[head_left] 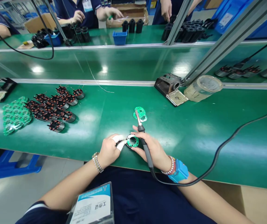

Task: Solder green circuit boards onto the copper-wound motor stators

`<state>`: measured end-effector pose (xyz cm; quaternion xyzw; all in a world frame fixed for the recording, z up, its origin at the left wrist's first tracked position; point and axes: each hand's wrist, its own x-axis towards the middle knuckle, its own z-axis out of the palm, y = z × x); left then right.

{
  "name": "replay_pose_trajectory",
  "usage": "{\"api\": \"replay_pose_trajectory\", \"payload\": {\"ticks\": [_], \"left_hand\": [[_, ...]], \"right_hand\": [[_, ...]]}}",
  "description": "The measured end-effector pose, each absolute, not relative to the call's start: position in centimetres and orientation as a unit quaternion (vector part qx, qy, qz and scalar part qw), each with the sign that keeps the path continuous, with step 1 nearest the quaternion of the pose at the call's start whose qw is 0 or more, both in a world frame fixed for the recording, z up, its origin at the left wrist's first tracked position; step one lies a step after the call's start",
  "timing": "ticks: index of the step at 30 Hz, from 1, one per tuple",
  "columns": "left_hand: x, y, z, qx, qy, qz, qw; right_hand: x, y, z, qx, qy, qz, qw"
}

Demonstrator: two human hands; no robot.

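Far left: green circuit boards point(16, 116) lie in a flat, overlapping batch, with wound motor stators point(51, 105) grouped beside them, probably to keep both supplies within the left hand's reach.

Left hand point(108, 151): thumb and forefinger, in white finger covers, pinch the near-left rim of a ring-board stator assembly point(132, 141), likely to steady it. This piece sits between both hands, near the bench's front edge, ring face up.

Right hand point(155, 151): thumb and fingers bracket the piece's right side, while a soldering iron point(147, 153) is held across the same hand. Its tip points away from the person, presumably keeping hot metal off the skin. Beyond the piece, loose ring boards point(140, 114) lie under the tip.

Farther right: iron stand point(167, 84) with cleaning pad point(177, 97), beside a translucent tub point(203, 88).

Unclear: fingers hide the piece's sides; exactly which fingers clamp the iron, and whether its tip touches the loose boards, cannot be told. Tub contents indistinct. Overlap prevents a board count.
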<state>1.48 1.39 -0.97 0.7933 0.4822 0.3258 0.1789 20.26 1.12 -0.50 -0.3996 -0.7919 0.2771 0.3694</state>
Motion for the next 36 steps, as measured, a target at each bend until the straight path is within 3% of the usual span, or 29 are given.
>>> {"api": "replay_pose_trajectory", "payload": {"ticks": [4,11,18,22,26,31,36], "left_hand": [[2.6,-0.7,-0.9,0.736,0.515,0.366,0.242],[2.8,-1.1,-1.2,0.719,0.548,0.338,0.261],[2.6,6.7,-1.6,0.72,0.582,0.303,0.225],[2.9,12.1,-1.2,0.719,0.594,0.296,0.206],[0.4,15.3,0.4,0.775,0.576,0.237,0.106],[-7.1,17.3,3.4,0.675,0.729,0.082,-0.084],[-10.3,17.9,4.2,0.655,0.749,0.066,-0.072]], "right_hand": [[20.0,0.7,-0.9,-0.404,-0.785,0.263,0.389],[18.9,0.5,-1.1,-0.431,-0.776,0.252,0.387],[21.7,5.3,-0.3,-0.483,-0.763,0.18,0.389],[23.3,8.4,-1.9,-0.474,-0.797,0.154,0.341],[23.1,9.5,-3.9,-0.444,-0.818,0.143,0.337],[22.8,9.1,-4.5,-0.429,-0.817,0.125,0.365],[22.8,8.6,-3.8,-0.42,-0.814,0.105,0.386]]}}
